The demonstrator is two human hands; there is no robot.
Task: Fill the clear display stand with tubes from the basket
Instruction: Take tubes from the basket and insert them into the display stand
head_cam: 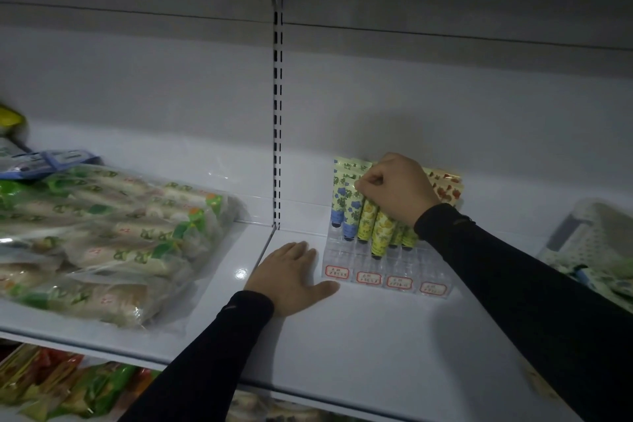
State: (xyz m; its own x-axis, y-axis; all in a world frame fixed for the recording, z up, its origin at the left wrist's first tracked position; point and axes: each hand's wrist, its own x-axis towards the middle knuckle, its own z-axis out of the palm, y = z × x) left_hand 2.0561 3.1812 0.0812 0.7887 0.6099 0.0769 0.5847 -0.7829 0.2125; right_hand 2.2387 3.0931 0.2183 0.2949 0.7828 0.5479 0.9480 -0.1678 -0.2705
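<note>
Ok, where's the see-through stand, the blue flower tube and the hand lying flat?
clear display stand point(387, 271), head view, its empty front rows.
blue flower tube point(352, 212), head view, middle of its body.
left hand point(291, 276), head view, its back.

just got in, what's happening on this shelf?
A person is stocking a clear display stand on a white shelf with patterned tubes. The right hand is closed over the tops of the tubes in the back rows, pinching one. The left hand lies flat on the shelf, thumb against the stand's front left corner. The front rows hold no tubes. A basket sits at the right edge, bagged food on the left.
</note>
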